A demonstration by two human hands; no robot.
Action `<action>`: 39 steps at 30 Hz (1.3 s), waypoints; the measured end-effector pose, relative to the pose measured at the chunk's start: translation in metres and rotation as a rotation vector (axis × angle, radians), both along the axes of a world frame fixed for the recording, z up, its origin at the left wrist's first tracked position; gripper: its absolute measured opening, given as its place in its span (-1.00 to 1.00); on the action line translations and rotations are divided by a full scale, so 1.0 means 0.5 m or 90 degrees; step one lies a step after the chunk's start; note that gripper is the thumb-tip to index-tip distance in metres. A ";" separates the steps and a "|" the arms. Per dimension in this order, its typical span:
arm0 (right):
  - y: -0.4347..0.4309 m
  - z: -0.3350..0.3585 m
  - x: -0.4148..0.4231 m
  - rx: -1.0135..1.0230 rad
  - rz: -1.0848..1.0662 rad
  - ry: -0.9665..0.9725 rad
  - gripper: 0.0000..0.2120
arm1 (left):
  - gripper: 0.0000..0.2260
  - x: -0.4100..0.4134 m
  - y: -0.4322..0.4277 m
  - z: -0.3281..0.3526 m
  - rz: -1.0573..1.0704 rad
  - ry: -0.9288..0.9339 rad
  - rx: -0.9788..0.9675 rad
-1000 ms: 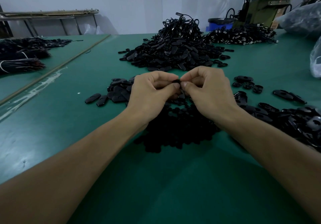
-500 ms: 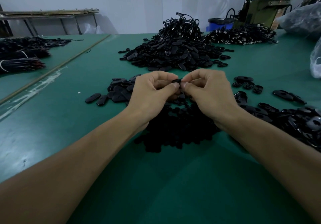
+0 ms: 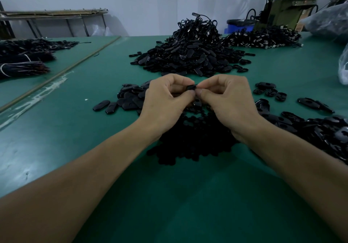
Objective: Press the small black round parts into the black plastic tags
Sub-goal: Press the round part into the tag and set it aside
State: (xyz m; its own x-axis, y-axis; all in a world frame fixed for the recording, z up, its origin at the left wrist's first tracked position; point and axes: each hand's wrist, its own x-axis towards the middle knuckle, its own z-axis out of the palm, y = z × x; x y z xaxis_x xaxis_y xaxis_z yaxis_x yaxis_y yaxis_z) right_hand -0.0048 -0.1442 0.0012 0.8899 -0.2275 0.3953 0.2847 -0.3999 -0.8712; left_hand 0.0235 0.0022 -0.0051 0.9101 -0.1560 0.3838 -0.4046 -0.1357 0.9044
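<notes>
Black plastic tag (image 3: 192, 87) held over the green desk (image 3: 113, 148), left hand (image 3: 165, 103) and right hand (image 3: 229, 101) each with grip clamped on it, small black round parts (image 3: 194, 144) heaped beneath, tag heap (image 3: 188, 54) far behind

Worktop (image 3: 188, 195): dark green mat surface, extending from the near edge to the far wall. A thin raised strip (image 3: 62, 72) runs diagonally on the left and separates it from an adjoining green section (image 3: 101, 45). Pale smeared residue (image 3: 47, 90) lies along the near side of that strip.

Far wall (image 3: 141, 1): plain, off-white, unmarked.

Far left, against the wall: a metal-framed bench (image 3: 56, 13) with slanted legs.

Far right: an olive-green machine (image 3: 288, 7) with black cables. A blue drum (image 3: 239, 27) stands just left of it. Clear plastic bags (image 3: 327, 20) sit at the right edge.

Lighting: dim and even.
</notes>
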 end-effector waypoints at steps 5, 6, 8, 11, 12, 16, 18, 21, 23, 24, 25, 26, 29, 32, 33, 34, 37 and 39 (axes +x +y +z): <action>0.007 0.003 -0.009 -0.074 -0.009 -0.070 -0.86 | -0.85 0.003 -0.001 0.000 0.026 0.010 -0.027; 0.008 0.003 -0.010 -0.073 0.002 -0.068 -0.87 | -0.86 0.005 0.000 0.000 0.025 0.015 -0.033; 0.010 0.003 -0.012 -0.077 0.023 -0.060 -0.86 | -0.87 0.007 0.004 -0.001 0.026 0.020 -0.037; 0.006 0.006 -0.014 -0.097 0.038 -0.052 -0.84 | -0.86 0.011 0.008 0.000 0.029 0.016 -0.036; 0.004 0.007 -0.014 -0.114 0.035 -0.059 -0.84 | -0.86 0.012 0.010 0.002 0.024 0.015 -0.036; -0.012 0.012 -0.009 -0.163 0.016 -0.051 -0.82 | -0.86 0.012 0.013 0.010 -0.027 0.027 -0.040; -0.020 0.014 -0.006 -0.116 0.054 -0.023 -0.84 | -0.85 0.013 0.017 0.012 -0.042 0.033 -0.037; -0.032 0.017 -0.003 -0.081 0.081 0.007 -0.89 | -0.85 0.014 0.020 0.012 -0.057 0.044 -0.035; -0.038 0.018 0.000 -0.066 0.088 0.014 -0.92 | -0.86 0.014 0.021 0.012 -0.065 0.050 -0.036; -0.039 0.018 0.000 -0.063 0.091 0.014 -0.95 | -0.86 0.014 0.021 0.011 -0.069 0.053 -0.035; -0.041 0.018 0.001 -0.065 0.094 0.014 -0.97 | -0.86 0.014 0.021 0.011 -0.072 0.056 -0.035; -0.042 0.019 0.002 -0.066 0.098 0.015 -0.98 | -0.86 0.014 0.022 0.010 -0.074 0.061 -0.036; -0.045 0.019 0.002 -0.055 0.108 0.016 -0.97 | -0.86 0.014 0.022 0.010 -0.082 0.071 -0.041; -0.047 0.018 0.003 -0.035 0.116 0.013 -0.96 | -0.86 0.013 0.021 0.011 -0.088 0.075 -0.048; -0.048 0.018 0.003 -0.036 0.118 0.012 -0.96 | -0.86 0.014 0.021 0.011 -0.091 0.076 -0.050; -0.048 0.018 0.003 -0.037 0.122 0.012 -0.96 | -0.86 0.014 0.021 0.012 -0.094 0.078 -0.051; -0.049 0.021 0.002 -0.032 0.137 0.018 -0.95 | -0.86 0.015 0.024 0.014 -0.105 0.083 -0.049; -0.048 0.023 0.003 -0.028 0.138 0.022 -0.95 | -0.87 0.014 0.025 0.015 -0.109 0.083 -0.047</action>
